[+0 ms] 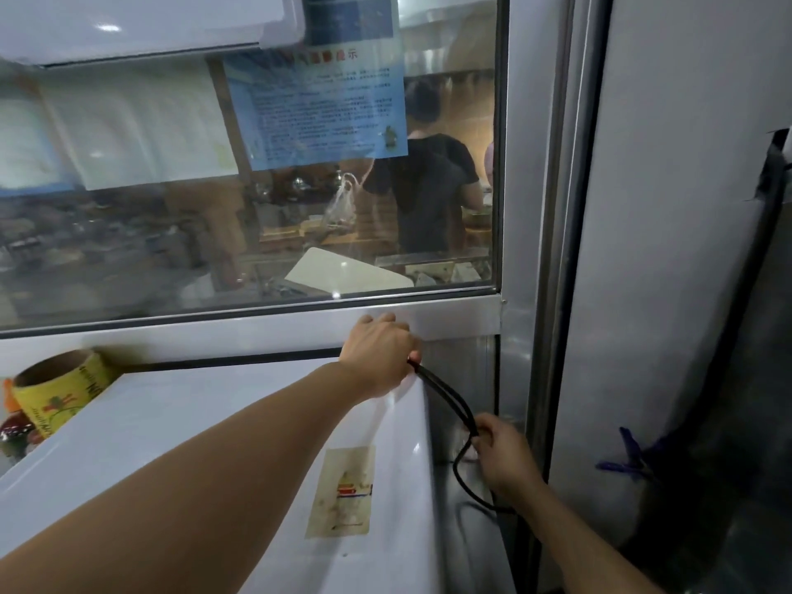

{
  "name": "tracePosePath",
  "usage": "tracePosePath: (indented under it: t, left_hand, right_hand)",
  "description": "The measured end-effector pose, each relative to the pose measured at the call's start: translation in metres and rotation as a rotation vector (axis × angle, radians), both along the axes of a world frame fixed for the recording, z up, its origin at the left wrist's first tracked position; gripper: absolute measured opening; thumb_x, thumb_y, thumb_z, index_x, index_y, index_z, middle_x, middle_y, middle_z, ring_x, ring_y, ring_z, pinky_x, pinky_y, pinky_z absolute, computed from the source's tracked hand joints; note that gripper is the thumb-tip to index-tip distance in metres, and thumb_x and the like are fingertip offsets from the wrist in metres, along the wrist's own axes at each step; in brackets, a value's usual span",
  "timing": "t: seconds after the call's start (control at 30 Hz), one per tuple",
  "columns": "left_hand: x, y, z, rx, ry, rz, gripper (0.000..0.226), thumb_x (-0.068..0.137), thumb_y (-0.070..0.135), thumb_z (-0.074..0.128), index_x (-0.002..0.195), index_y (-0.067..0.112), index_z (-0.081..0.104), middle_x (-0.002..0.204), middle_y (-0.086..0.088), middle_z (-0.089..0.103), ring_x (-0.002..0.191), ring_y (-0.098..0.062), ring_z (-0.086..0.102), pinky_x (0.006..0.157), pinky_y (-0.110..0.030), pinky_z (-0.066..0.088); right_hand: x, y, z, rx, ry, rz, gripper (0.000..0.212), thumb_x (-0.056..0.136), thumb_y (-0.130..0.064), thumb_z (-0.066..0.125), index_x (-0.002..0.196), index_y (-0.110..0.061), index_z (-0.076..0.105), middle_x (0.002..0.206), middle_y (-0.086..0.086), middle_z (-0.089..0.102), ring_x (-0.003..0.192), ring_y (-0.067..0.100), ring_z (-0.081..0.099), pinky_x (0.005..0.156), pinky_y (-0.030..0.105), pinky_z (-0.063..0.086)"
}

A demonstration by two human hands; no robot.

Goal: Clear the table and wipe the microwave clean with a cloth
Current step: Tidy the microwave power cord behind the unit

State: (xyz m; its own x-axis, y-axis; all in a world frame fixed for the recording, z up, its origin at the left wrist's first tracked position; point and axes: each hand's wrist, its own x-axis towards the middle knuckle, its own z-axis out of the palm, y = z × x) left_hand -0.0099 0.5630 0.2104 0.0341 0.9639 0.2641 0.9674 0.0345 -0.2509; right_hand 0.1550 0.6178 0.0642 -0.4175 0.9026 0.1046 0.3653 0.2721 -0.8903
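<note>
Poster (317, 109) text too blurred.

At centre frame the left hand (379, 351) grips a black cord (450, 405) at the microwave's (214, 422) back corner. Lower right, the right hand (501, 454) pinches the same cord.

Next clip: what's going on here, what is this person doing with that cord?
A person is handling a black power cord at the back right corner of a white box-shaped microwave. The left hand grips the cord's upper end at that corner, below the glass window; the right hand pinches it lower down, in the gap beside the steel wall panel. A yellow tape roll leans at the microwave's left. No cloth is visible, so wiping hasn't visibly started.
</note>
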Motion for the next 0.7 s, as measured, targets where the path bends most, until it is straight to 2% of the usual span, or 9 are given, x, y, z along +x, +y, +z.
tracePosePath:
  t: [0.13, 0.27, 0.3, 0.37, 0.43, 0.53, 0.6, 0.7]
  left_hand:
    - [0.001, 0.006, 0.004, 0.015, -0.002, 0.005, 0.014, 0.086, 0.029, 0.055, 0.095, 0.03, 0.066, 0.094, 0.006, 0.058, 0.097, -0.019, 0.052, 0.073, -0.031, 0.024]
    - [0.003, 0.009, 0.007, 0.034, 0.012, 0.018, 0.015, 0.085, 0.028, 0.054, 0.094, 0.029, 0.067, 0.09, 0.006, 0.056, 0.093, -0.02, 0.055, 0.074, -0.032, 0.023]
    - [0.003, 0.009, 0.006, 0.028, 0.008, 0.017, 0.015, 0.086, 0.028, 0.055, 0.094, 0.029, 0.067, 0.089, 0.007, 0.054, 0.093, -0.02, 0.055, 0.074, -0.031, 0.024]
    - [0.003, 0.009, 0.002, 0.021, -0.01, 0.012, 0.015, 0.087, 0.028, 0.056, 0.095, 0.029, 0.068, 0.091, 0.006, 0.054, 0.094, -0.02, 0.053, 0.073, -0.031, 0.026]
    - [0.0, 0.009, 0.0, 0.024, -0.055, 0.014, 0.016, 0.087, 0.027, 0.055, 0.097, 0.029, 0.068, 0.096, 0.005, 0.055, 0.095, -0.02, 0.054, 0.073, -0.029, 0.03]
    - [-0.007, 0.006, -0.001, 0.044, -0.188, 0.05, 0.019, 0.087, 0.021, 0.058, 0.099, 0.03, 0.069, 0.101, 0.006, 0.056, 0.092, -0.02, 0.057, 0.067, -0.027, 0.033]
    - [-0.011, 0.004, -0.002, 0.073, -0.245, 0.076, 0.02, 0.087, 0.019, 0.059, 0.098, 0.032, 0.07, 0.099, 0.007, 0.055, 0.089, -0.018, 0.056, 0.062, -0.026, 0.033]
    - [-0.01, 0.006, -0.003, 0.103, -0.267, 0.102, 0.02, 0.086, 0.017, 0.059, 0.094, 0.032, 0.071, 0.093, 0.007, 0.054, 0.088, -0.019, 0.055, 0.06, -0.027, 0.035]
  right_hand:
    - [-0.011, 0.014, 0.001, -0.017, 0.137, 0.03, 0.032, 0.087, 0.016, 0.043, 0.086, -0.009, 0.063, 0.078, 0.0, 0.062, 0.07, -0.001, 0.054, 0.059, -0.001, 0.038]
    - [-0.022, 0.027, -0.004, -0.038, 0.14, 0.013, 0.034, 0.084, 0.02, 0.041, 0.094, 0.001, 0.067, 0.081, 0.004, 0.064, 0.07, 0.006, 0.057, 0.06, 0.0, 0.039]
    - [-0.024, 0.029, -0.007, -0.023, 0.113, -0.01, 0.033, 0.085, 0.019, 0.042, 0.096, 0.003, 0.068, 0.081, 0.005, 0.064, 0.07, 0.01, 0.057, 0.06, 0.002, 0.039]
    - [-0.028, 0.034, -0.015, 0.003, 0.057, -0.031, 0.032, 0.087, 0.015, 0.043, 0.103, 0.002, 0.068, 0.095, 0.012, 0.063, 0.083, 0.022, 0.06, 0.071, 0.014, 0.042]
    - [-0.028, 0.038, -0.022, 0.028, 0.016, -0.038, 0.035, 0.089, 0.011, 0.042, 0.11, -0.001, 0.068, 0.102, 0.016, 0.061, 0.086, 0.024, 0.058, 0.075, 0.021, 0.04]
    - [-0.025, 0.042, -0.027, 0.105, -0.044, -0.087, 0.035, 0.087, 0.01, 0.044, 0.105, -0.004, 0.071, 0.084, 0.012, 0.058, 0.068, 0.018, 0.051, 0.058, 0.016, 0.037]
    - [-0.023, 0.043, -0.029, 0.122, -0.018, -0.101, 0.034, 0.086, 0.013, 0.044, 0.099, -0.001, 0.073, 0.076, 0.011, 0.058, 0.058, 0.015, 0.048, 0.045, 0.005, 0.031]
    - [-0.028, 0.048, -0.026, 0.027, 0.068, -0.15, 0.03, 0.09, 0.009, 0.044, 0.097, 0.0, 0.071, 0.085, 0.014, 0.064, 0.058, 0.012, 0.049, 0.042, 0.002, 0.033]
